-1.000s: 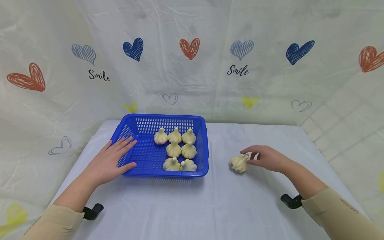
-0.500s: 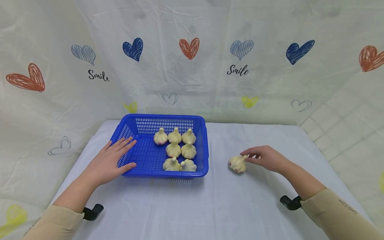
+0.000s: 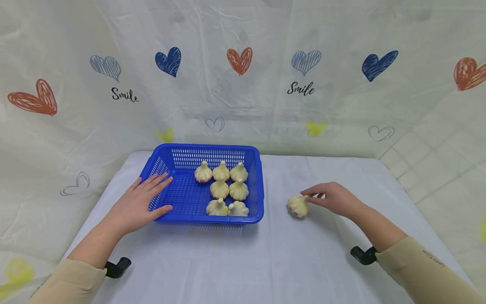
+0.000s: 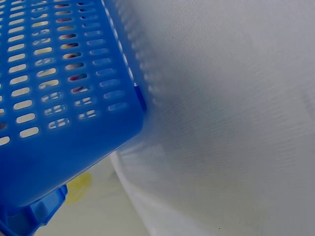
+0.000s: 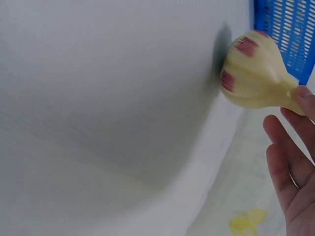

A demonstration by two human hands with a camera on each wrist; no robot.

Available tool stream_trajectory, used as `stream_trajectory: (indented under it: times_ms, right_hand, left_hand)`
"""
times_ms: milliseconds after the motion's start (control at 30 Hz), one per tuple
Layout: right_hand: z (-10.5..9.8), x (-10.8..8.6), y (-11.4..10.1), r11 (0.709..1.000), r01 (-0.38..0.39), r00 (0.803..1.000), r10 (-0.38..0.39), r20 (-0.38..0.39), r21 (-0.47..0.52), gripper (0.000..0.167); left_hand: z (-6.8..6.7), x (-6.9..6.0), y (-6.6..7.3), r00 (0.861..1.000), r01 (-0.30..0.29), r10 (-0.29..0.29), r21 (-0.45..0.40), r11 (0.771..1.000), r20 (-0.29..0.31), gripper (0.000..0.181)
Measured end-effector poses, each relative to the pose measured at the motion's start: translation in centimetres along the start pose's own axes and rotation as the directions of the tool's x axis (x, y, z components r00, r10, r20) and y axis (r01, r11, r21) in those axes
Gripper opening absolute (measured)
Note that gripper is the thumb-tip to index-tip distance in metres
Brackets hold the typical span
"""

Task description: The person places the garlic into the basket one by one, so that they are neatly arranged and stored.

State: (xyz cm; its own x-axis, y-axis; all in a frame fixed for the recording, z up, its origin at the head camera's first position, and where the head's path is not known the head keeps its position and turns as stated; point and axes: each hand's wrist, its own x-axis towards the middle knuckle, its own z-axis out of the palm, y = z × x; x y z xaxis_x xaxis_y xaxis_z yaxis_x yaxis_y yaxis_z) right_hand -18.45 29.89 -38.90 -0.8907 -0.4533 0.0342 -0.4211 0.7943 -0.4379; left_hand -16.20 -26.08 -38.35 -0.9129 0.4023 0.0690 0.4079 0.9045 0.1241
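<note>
My right hand [image 3: 336,200] pinches a garlic bulb [image 3: 298,206] by its stem, to the right of the basket. In the right wrist view this pale bulb [image 5: 253,71] shows purple patches, its stem between thumb and finger; whether it touches the cloth I cannot tell. My left hand [image 3: 138,204] lies with straight, spread fingers over the left rim of the blue plastic basket [image 3: 262,185]. Inside the basket, several garlic bulbs [image 3: 219,189] stand in rows on the right side, stems mostly up. The left wrist view has the slotted basket wall [image 4: 74,132] but no hand.
A white cloth [image 3: 243,261] covers the table. Behind it hangs a pale sheet [image 3: 265,101] printed with hearts and "Smile". Black wrist mounts [image 3: 118,267] stick out below both forearms.
My right hand has closed thumb and fingers on the garlic stem and shifted slightly left with the bulb. The left hand and basket have stayed in place.
</note>
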Motion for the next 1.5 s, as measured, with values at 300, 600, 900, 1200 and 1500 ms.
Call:
stream_trajectory:
  times_ms: [300,600,900,1200,1500]
  right_hand:
    - [-0.5,0.3,-0.7,0.999,0.034,0.997,-0.036,-0.066,-0.035,0.026]
    - [-1.9,0.9,-2.0,0.998,0.049,0.996,-0.053,-0.077,-0.046,0.027]
    - [-3.5,2.2,-3.4,0.998,0.031,0.997,-0.034,-0.075,-0.052,0.027]
    - [-5.2,4.2,-5.5,0.997,0.03,0.998,-0.034,-0.044,-0.075,0.027]
    - [-6.5,6.7,-8.1,0.998,0.052,0.998,-0.053,-0.039,-0.032,0.027]
  left_hand:
    - [0.0,0.1,0.1,1.0,0.002,-0.002,0.004,1.0,-0.004,0.085]
    - [0.0,0.0,0.0,1.0,0.001,-0.001,0.013,1.0,0.0,0.086]
    - [-0.1,-0.1,0.1,1.0,-0.002,0.002,0.013,1.0,0.013,0.087]
    - [0.1,0.0,0.1,1.0,-0.002,0.002,0.018,1.0,0.006,0.086]
    - [0.2,0.0,0.0,1.0,-0.013,0.013,0.018,1.0,-0.004,0.082]
